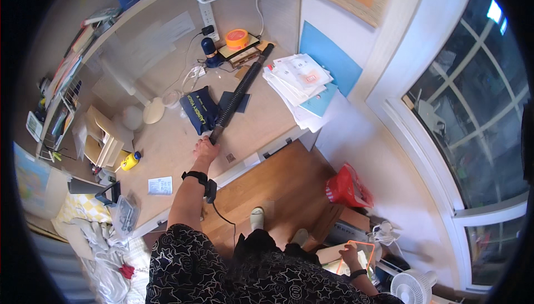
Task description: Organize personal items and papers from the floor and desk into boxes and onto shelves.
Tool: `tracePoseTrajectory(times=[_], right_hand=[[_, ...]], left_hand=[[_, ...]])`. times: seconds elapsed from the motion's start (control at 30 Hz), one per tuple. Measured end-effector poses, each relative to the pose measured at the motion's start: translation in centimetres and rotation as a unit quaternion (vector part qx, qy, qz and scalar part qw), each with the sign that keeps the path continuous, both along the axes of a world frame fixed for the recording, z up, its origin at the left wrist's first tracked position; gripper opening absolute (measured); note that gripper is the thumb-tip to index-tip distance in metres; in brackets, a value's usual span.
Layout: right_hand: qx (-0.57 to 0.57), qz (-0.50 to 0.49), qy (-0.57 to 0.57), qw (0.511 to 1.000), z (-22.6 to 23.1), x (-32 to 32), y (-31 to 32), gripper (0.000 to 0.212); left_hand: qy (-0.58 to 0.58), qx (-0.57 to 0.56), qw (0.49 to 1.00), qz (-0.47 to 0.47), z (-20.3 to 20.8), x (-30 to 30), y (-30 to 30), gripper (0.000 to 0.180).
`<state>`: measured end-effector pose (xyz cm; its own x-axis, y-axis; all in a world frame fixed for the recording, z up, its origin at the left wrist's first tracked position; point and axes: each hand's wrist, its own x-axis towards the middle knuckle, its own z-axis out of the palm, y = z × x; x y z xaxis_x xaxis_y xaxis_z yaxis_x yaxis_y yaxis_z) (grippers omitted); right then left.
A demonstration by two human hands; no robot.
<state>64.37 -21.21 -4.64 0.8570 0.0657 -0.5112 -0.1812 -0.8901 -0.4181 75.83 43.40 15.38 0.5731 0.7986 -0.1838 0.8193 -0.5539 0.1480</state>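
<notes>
My left hand (206, 149) is over the desk's front part, its fingers stretched out at the near end of a black bar with a ribbed, spring-like middle (242, 91). The bar lies slantwise across the desk, and the fingertips seem to touch its end. Close beside it lies a dark blue laundry pouch (200, 109) with yellow lettering. A flat dark square (235, 102) is partly under the bar. Low at the right, my right hand (349, 255) is closed on a thin orange-edged item (364, 243) whose kind I cannot make out.
Paper stacks (297, 79) lie on the desk's right side. Behind the bar are an orange round tub (236, 39) and a dark blue cylinder (211, 52). A yellow bottle (130, 161) stands at left. A red bag (349, 186) and white fan (413, 286) are at lower right.
</notes>
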Motion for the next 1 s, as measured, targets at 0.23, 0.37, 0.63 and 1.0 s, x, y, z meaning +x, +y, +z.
tracePoseTrajectory(times=[0.23,0.37,0.63,1.0], right_hand=[[0.071,0.173,0.049,0.981,7.1,5.3,11.7,0.036],[0.047,0.188,0.086,0.977,6.9,7.8,16.1,0.036],[0.378,0.177,0.080,0.905,12.8,17.1,31.9,0.037],[0.674,0.004,0.527,0.518,23.5,20.3,48.5,0.037]], left_hand=[[-0.083,-0.093,0.988,-0.089,-1.9,1.1,2.5,0.049],[-0.172,-0.302,0.930,-0.115,-0.8,0.6,2.1,0.035],[-0.225,-0.536,0.813,-0.043,2.4,-9.3,-3.3,0.021],[-0.119,-0.351,0.923,0.103,15.1,-22.9,-19.4,0.032]])
